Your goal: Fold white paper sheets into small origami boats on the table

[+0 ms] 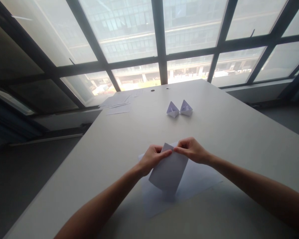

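Folded white paper sheet (169,174) stands tilted over a flat sheet (201,182) on the near table (239,132) — left hand (151,159) and right hand (193,151) pinch its top corner, lifting it for creasing.

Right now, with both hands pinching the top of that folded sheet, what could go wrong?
1. The folded sheet is held up off the table, pinched only at its top edge by the left hand and right hand, so a crease made in the air may come out crooked.
2. A flat sheet lies underneath; pressing down could catch or crumple it.
3. The two paper boats stand just beyond the hands; a forward sweep might knock them.
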The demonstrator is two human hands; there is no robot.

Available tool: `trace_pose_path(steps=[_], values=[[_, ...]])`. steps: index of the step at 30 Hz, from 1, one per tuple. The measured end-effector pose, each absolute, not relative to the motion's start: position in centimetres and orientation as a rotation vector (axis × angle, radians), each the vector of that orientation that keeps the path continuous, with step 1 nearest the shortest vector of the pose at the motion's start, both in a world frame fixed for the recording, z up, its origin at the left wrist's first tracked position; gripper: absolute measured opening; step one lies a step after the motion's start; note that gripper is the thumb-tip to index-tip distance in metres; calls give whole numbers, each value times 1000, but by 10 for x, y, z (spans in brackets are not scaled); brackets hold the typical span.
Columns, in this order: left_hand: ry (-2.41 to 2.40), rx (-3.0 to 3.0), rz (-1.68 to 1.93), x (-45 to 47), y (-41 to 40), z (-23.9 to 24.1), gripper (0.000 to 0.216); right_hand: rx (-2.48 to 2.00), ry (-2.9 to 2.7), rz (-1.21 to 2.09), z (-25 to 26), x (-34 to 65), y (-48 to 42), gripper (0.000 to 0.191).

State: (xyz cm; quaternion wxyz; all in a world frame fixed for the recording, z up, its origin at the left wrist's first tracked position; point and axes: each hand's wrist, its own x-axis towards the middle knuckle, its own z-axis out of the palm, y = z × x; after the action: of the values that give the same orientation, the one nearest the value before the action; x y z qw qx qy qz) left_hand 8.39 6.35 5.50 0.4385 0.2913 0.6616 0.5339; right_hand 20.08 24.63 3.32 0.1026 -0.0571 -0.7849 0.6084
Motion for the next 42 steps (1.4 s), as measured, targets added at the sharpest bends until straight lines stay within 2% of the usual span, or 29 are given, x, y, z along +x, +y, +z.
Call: trace_pose_path(steps=[9,17,24,33,35,39,42], values=[[1600,775,1082,83,62,59,49,-66,-2350,1919,38,199,243,30],[1619,867,1068,86,63,61,54,-69,-2335,1909,33,201,236,27],[1658,912,932,68,62,53,54,-93,-2428,1590,28,200,243,27],[1575,840,745,22,52,68,45,-381,-2259,1573,29,191,300,34],[1592,836,796,20,51,75,46,-401,-2250,1576,31,191,302,34],[1624,818,1093,33,56,79,63,-334,-2289,1608,35,190,288,36],[1556,873,980,47,60,72,53,-330,-2241,1748,34,188,277,40]])
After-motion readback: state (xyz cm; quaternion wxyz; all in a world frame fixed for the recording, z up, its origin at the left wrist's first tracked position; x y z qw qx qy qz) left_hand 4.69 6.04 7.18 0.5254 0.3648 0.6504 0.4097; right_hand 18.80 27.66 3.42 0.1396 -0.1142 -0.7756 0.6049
